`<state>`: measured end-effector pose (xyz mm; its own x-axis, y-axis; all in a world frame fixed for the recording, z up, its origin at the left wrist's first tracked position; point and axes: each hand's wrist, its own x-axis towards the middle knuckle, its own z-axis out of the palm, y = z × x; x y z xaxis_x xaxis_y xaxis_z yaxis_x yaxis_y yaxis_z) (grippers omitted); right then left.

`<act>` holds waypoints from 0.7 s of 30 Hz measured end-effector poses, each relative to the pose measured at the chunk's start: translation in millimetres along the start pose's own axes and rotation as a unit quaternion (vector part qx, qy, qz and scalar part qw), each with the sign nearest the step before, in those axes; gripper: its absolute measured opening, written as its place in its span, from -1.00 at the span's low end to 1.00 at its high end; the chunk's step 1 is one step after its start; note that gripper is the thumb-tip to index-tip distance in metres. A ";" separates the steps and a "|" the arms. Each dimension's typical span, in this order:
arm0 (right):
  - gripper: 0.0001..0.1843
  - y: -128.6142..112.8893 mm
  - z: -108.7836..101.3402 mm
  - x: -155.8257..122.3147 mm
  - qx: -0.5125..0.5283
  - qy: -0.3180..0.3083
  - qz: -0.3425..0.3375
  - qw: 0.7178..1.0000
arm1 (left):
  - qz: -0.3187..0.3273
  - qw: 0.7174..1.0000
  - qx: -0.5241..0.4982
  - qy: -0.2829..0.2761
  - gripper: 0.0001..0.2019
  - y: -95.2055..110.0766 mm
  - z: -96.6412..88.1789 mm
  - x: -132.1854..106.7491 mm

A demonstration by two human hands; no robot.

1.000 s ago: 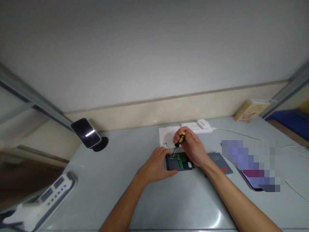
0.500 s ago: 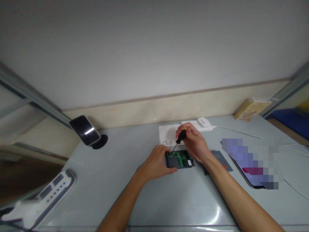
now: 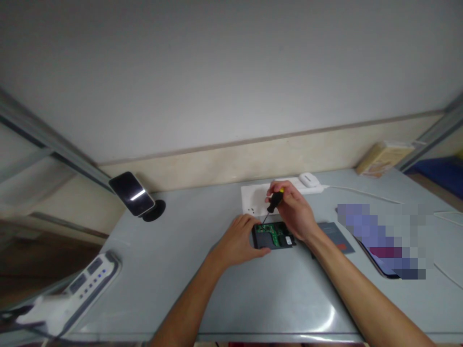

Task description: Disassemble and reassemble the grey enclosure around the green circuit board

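A small black drive (image 3: 274, 236) with a green circuit board showing lies flat on the grey table (image 3: 253, 294). My left hand (image 3: 238, 241) grips its left edge, thumb and fingers closed on the case. My right hand (image 3: 293, 212) is closed round a screwdriver (image 3: 273, 205) with a black and yellow handle. The tool leans down and to the left, its thin tip resting near the drive's far left corner.
A white sheet (image 3: 253, 200) and a white power strip (image 3: 306, 184) with cable lie behind the drive. A phone on a stand (image 3: 134, 195) stands at the left, another power strip (image 3: 85, 284) at the near left. A dark booklet (image 3: 334, 236) and a blurred-out patch are at the right.
The view has shifted slightly. My right hand has moved the screwdriver a little along the drive's far edge; my left hand keeps its hold on the drive.
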<state>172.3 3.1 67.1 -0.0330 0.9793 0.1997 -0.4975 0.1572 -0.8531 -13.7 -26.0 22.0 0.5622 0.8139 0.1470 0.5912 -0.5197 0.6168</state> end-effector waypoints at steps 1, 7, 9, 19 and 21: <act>-0.64 0.2 -0.3 0.2 0.006 -0.005 0.006 1.000 | 0.000 1.000 0.003 -0.001 -0.45 0.2 -0.1 -0.1; -0.63 10.5 10.4 -0.3 0.049 0.017 0.012 0.999 | -0.001 1.000 0.007 -0.008 -0.44 2.2 -1.2 0.1; -0.60 13.1 13.6 -1.2 0.037 0.020 0.000 0.999 | 0.000 1.000 0.007 -0.009 -0.43 1.8 -1.0 0.1; -0.62 4.8 5.4 -5.7 -0.115 -0.067 -0.038 0.990 | 0.010 1.000 0.009 0.007 -0.42 -4.2 2.7 -0.5; -0.63 8.3 9.2 -4.9 -0.084 -0.044 -0.048 0.994 | 0.005 1.000 0.015 0.005 -0.43 -3.2 1.6 -0.6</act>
<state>160.4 -1.5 63.5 -0.0716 0.9449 0.3194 -0.3513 0.2758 -0.8947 -15.0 -25.3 18.8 0.5628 0.8109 0.1606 0.6024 -0.5354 0.5920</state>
